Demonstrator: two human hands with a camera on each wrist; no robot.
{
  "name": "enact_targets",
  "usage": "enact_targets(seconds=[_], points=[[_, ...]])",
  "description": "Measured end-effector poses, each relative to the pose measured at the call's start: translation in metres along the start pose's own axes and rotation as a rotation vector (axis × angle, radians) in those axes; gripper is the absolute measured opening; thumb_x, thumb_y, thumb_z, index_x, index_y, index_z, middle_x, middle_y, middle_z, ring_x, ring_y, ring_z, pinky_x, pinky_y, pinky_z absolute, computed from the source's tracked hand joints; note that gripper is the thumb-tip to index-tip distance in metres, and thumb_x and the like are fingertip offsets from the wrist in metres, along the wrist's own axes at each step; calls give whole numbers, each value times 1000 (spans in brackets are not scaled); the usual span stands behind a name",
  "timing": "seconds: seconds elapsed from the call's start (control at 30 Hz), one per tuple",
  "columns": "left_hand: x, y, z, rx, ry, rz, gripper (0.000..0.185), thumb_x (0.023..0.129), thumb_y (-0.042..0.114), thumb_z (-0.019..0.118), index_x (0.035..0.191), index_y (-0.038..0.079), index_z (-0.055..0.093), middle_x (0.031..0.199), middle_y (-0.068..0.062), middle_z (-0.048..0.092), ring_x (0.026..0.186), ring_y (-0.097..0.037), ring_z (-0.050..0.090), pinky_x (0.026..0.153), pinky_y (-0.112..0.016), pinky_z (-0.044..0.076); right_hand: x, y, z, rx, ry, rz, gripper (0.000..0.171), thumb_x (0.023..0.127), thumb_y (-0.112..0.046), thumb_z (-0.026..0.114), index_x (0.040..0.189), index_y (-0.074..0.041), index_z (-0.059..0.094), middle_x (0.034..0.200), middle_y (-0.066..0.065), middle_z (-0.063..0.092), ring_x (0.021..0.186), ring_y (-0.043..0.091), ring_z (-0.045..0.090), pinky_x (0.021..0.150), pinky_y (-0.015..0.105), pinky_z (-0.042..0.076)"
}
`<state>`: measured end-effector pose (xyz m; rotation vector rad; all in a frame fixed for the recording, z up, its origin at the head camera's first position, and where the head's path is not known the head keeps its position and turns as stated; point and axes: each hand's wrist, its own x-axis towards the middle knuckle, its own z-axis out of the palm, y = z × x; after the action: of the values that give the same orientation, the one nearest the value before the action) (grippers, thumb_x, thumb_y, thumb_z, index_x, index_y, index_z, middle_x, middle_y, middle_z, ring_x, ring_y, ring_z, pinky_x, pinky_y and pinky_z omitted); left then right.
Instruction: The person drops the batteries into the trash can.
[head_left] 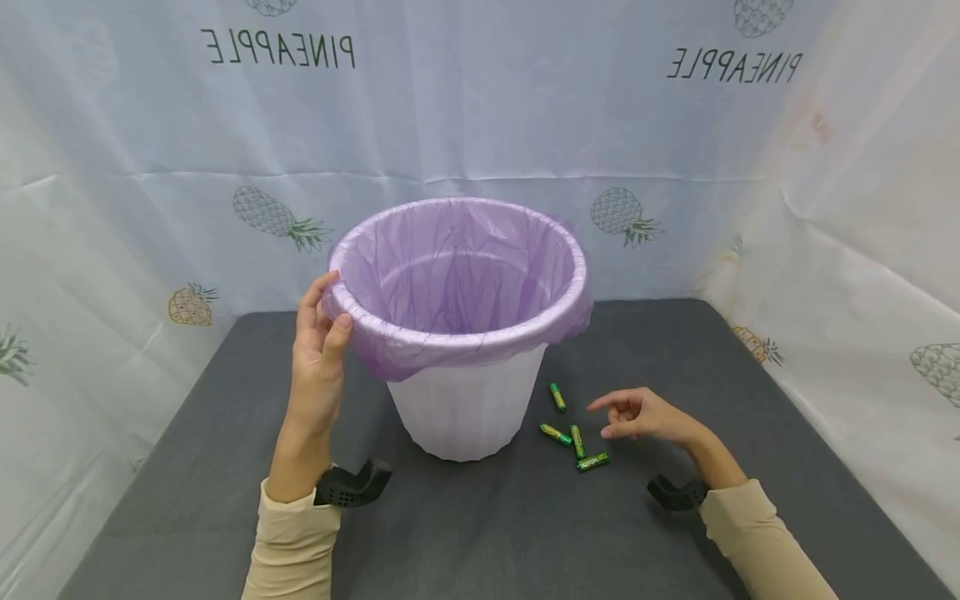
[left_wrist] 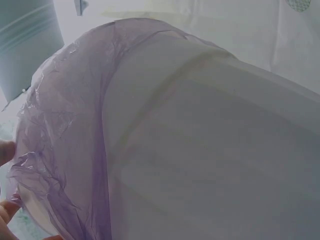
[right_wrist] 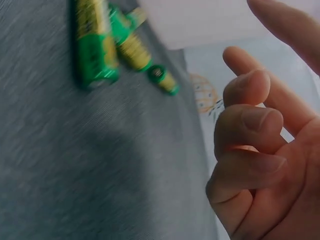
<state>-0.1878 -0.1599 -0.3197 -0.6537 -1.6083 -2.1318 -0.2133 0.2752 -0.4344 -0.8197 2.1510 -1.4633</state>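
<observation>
A white trash can (head_left: 465,408) stands on the table, lined with a purple bag (head_left: 457,292) folded over its rim. At the rim's left side, my left hand (head_left: 318,358) grips the bag-covered edge between thumb and fingers. In the left wrist view the bag (left_wrist: 65,110) drapes over the can's wall (left_wrist: 200,140), with only fingertips showing. To the can's right lie several green and yellow batteries (head_left: 577,442). Just right of them hovers my right hand (head_left: 648,417), holding nothing, its index finger pointing out and its other fingers loosely curled. The right wrist view shows the batteries (right_wrist: 95,45) beside that hand.
The dark grey table (head_left: 510,533) extends under everything. White curtains with pineapple prints (head_left: 465,100) hang behind it and at both sides. Each wrist carries a black camera mount (head_left: 352,483) below the hand.
</observation>
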Motion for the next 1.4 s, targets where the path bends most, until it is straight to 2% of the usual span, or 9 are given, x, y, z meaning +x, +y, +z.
enact_targets(seconds=[0.07, 0.27, 0.4, 0.5, 0.57, 0.7, 0.9, 1.07, 1.4], points=[[0, 0, 0, 2, 5, -2, 42, 98, 11, 45, 138, 22, 39, 108, 5, 51, 100, -7, 49, 94, -23, 36, -1, 5, 0, -1, -24, 22, 45, 88, -3, 65, 122, 21, 49, 71, -15, 54, 51, 1, 35, 42, 30, 29], [1, -1, -1, 10, 17, -17, 43, 97, 10, 45, 138, 23, 40, 109, 5, 51, 101, -7, 49, 95, -23, 35, -4, 16, 1, -9, -82, 43, 43, 88, -4, 64, 121, 21, 50, 71, -14, 56, 51, 3, 36, 43, 30, 32], [0, -1, -1, 7, 25, -18, 44, 97, 9, 44, 137, 25, 40, 110, 4, 51, 102, -8, 49, 96, -23, 36, -4, 20, 4, -1, -121, 13, 40, 88, -2, 64, 117, 22, 52, 63, 7, 50, 50, 3, 34, 41, 31, 31], [0, -1, 0, -3, 18, -10, 43, 97, 10, 45, 138, 24, 40, 111, 4, 51, 102, -8, 49, 96, -23, 36, -4, 23, 6, -2, -148, -7, 40, 87, -2, 65, 115, 23, 53, 66, 25, 44, 49, 0, 34, 41, 29, 31], [0, -1, 0, -9, 14, -5, 42, 98, 11, 46, 138, 23, 40, 112, 4, 51, 102, -7, 49, 96, -23, 35, -3, 26, 7, -22, -157, -12, 39, 87, -4, 66, 114, 21, 55, 67, 28, 42, 50, -3, 34, 41, 25, 31], [1, -2, 0, -10, 25, -6, 42, 97, 11, 46, 137, 23, 41, 110, 5, 52, 101, -7, 50, 95, -23, 36, -3, 31, 7, -54, -162, -8, 37, 86, -4, 68, 113, 19, 58, 65, 27, 42, 50, -6, 33, 42, 21, 32], [1, -3, 0, -4, 41, -21, 43, 96, 11, 46, 137, 24, 41, 110, 4, 52, 101, -7, 50, 95, -23, 36, -2, 33, 7, -52, -161, 13, 36, 84, -5, 69, 110, 19, 60, 59, 16, 41, 51, -5, 31, 43, 25, 28], [0, -2, 2, 6, 66, -33, 45, 95, 11, 46, 138, 23, 40, 111, 4, 52, 101, -8, 50, 95, -23, 37, -1, 33, 7, -44, -175, 13, 34, 83, -3, 70, 107, 19, 61, 61, 28, 37, 48, 2, 27, 43, 22, 28], [2, -3, 0, -13, 41, -25, 42, 97, 12, 46, 137, 24, 41, 112, 5, 52, 103, -6, 50, 95, -22, 36, -2, 33, 12, -59, -139, -2, 25, 83, -1, 70, 98, 18, 64, 62, 31, 42, 52, -1, 34, 47, 19, 35]])
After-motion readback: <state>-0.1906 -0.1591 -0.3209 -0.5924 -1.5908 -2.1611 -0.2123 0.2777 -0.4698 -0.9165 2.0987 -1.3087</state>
